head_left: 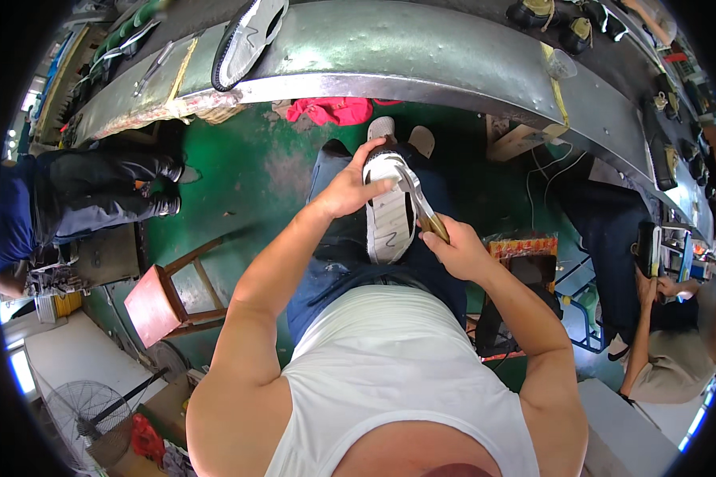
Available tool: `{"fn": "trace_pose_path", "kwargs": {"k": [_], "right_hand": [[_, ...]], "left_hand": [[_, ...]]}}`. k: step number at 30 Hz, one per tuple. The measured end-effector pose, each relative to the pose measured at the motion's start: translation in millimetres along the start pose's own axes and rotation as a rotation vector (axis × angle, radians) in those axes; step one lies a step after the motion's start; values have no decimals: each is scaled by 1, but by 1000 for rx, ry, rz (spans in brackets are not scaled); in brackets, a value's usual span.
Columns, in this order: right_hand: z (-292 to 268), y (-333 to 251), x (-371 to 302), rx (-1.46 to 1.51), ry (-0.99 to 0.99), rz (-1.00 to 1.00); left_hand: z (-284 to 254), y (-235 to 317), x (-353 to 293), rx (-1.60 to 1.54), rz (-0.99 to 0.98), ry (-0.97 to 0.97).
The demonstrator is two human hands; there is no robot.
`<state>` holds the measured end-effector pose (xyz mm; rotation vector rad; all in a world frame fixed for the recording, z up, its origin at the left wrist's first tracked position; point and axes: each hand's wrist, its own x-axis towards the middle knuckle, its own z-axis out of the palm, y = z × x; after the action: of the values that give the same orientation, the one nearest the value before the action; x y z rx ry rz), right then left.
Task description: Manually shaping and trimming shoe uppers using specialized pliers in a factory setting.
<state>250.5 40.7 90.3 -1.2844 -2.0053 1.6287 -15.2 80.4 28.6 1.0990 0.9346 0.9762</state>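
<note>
A shoe upper (390, 222), white and grey with dark edges, lies over my lap with its underside facing up. My left hand (350, 187) grips its far end, the thumb pressed across the underside and the fingers round the dark edge. In my right hand (460, 250) is a pair of pincers (423, 205) with brass-coloured handles. Their metal jaws reach to the shoe's right edge near its far end, close to my left thumb. Whether the jaws grip the edge I cannot tell.
A metal-topped bench (390, 48) curves across the far side, with another white and black shoe (247, 44) on it. A wooden stool (163, 302) stands left, a fan (87, 417) behind it. Co-workers are at left (24, 211) and right (676, 358). Red cloth (334, 110) lies under the bench.
</note>
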Motion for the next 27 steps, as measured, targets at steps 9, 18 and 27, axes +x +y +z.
{"fn": "trace_pose_path", "kwargs": {"k": [9, 18, 27], "right_hand": [[-20, -33, 12, -678, 205, -229], [-12, -8, 26, 446, -188, 114], [-28, -13, 34, 535, -223, 291]], "left_hand": [[-2, 8, 0, 308, -106, -98], [-11, 15, -6, -12, -133, -93], [-2, 11, 3, 187, -110, 130]]}}
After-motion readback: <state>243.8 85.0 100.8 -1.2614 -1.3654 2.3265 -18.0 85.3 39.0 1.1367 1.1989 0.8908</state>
